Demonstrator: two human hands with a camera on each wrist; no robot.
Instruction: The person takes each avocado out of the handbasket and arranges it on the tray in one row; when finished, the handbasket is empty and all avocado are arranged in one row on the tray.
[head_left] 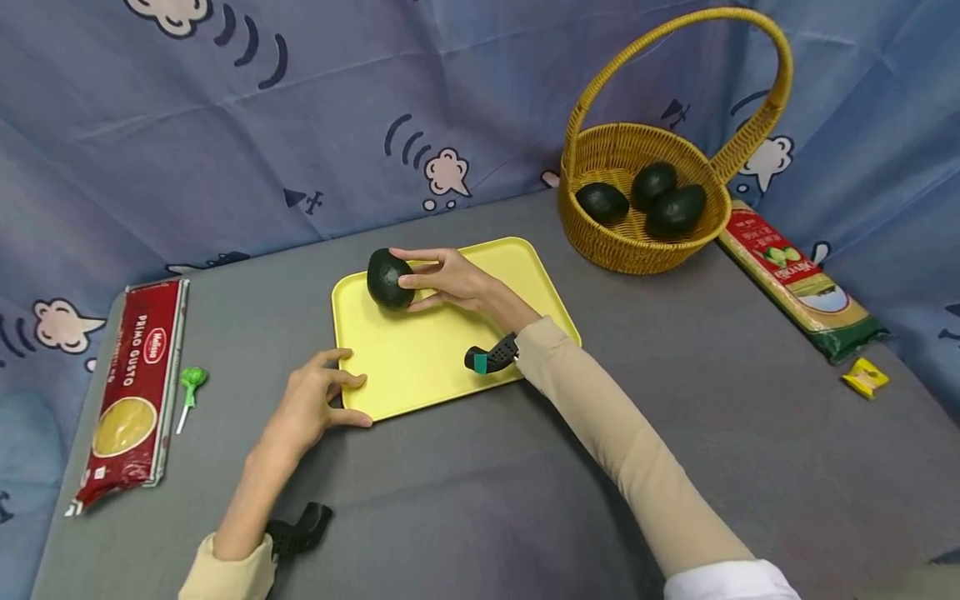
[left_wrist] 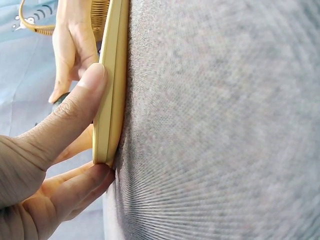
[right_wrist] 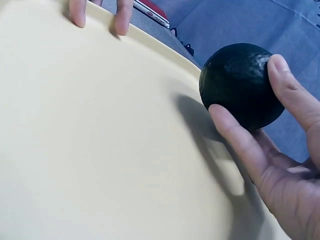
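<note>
A person's right hand [head_left: 446,282] grips a dark green avocado [head_left: 387,279], thumb and fingers curled against its sides, spread about as wide as the fruit. From these fingertips the avocado lies to the left, over the far left corner of a yellow tray [head_left: 420,358]; its slightly longer axis seems to run away from the person. The close view shows its shadow on the tray, so it looks held just above the surface.

The left hand [head_left: 311,400] is nearer the person and apart from the fruit. It holds the tray's near left corner, thumb along the near edge, fingertips hooked over the left rim.

Left of the left fingers lie a green lollipop [head_left: 192,377] and, further out, a red packet [head_left: 135,392]. Beyond and right of the right fingers stands a wicker basket [head_left: 637,257] containing three more avocados [head_left: 677,212].
</note>
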